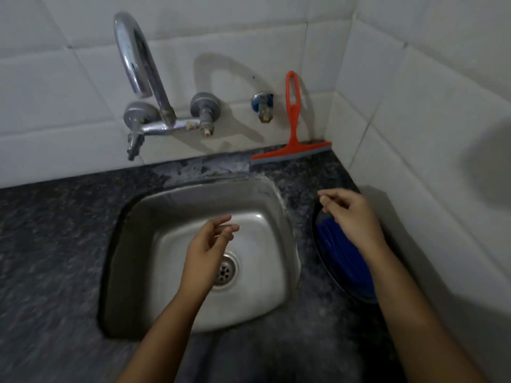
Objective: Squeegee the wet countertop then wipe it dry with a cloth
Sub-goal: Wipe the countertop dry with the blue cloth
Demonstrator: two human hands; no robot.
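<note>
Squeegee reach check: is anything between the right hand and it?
Head view: only bare dark countertop separates the right hand from the squeegee against the wall.

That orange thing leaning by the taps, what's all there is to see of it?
It is a squeegee, seemingly orange plastic, with a slim handle ending in a long oval loop at the top and a wide crossbar at the bottom edged by a grey strip that looks like rubber. It stands nearly upright, blade down on the dark countertop in the back right corner, handle resting against the white tiled wall. Neither hand touches it.
</note>
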